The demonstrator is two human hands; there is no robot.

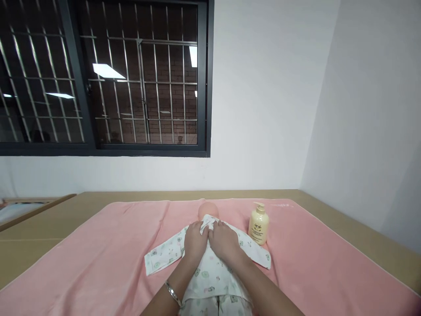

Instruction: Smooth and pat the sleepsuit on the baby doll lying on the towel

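A bald, smooth-headed baby doll (208,210) lies on a pink sheet, its head toward the wall and its face out of sight. It wears a white long-sleeved baby shirt (210,274) with a small green print, the sleeves spread to both sides. At the upper front, just below the doll's head, my left hand (194,240) is closed on the shirt fabric. Close beside it, thumbs nearly touching, my right hand (225,239) also grips the cloth. Matching printed trousers (200,307) show at the bottom edge.
A cream pump bottle (258,224) stands to the right, by the shirt's right sleeve. Under everything lies the pink sheet (108,250) on a tan table (42,228). A white wall (263,109) and a barred window (141,83) rise behind it.
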